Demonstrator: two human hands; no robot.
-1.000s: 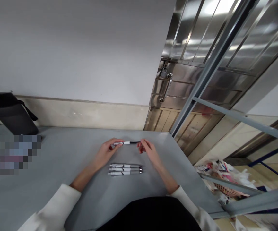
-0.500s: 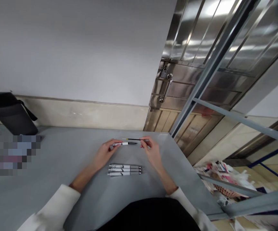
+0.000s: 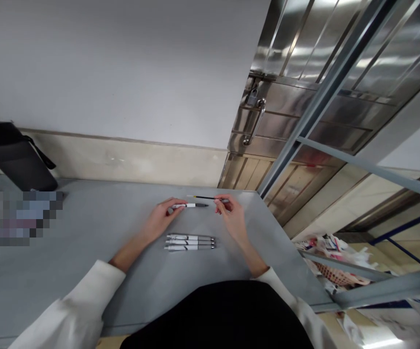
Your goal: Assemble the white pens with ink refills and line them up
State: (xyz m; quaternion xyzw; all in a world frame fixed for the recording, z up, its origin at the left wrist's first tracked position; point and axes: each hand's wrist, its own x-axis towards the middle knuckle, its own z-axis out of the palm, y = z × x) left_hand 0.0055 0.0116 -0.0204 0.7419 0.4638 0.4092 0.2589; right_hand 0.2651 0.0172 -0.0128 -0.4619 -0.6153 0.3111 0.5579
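My left hand (image 3: 161,218) is closed around the rear end of a white pen (image 3: 191,205), whose dark front end points right. Between the fingertips of my right hand (image 3: 234,215) is a thin black pen refill (image 3: 205,198) with a yellow band and a pale far end that points left. The refill lies just beyond the pen, nearly parallel to it, and the two look apart. Closer to my body, several white pens (image 3: 191,243) with dark clips are lined up side by side on the grey table (image 3: 133,286).
A black case (image 3: 19,157) with a strap stands at the back left, beside a blurred-out patch (image 3: 24,215). Behind the table is a wall (image 3: 140,162). To the right rise a grey metal frame (image 3: 312,111) and a metal door (image 3: 246,121); plastic bags and a basket (image 3: 341,274) lie below.
The camera view has tilted down a little, so everything sits higher in the picture. Both hands keep their grips, and the refill now slants slightly more.
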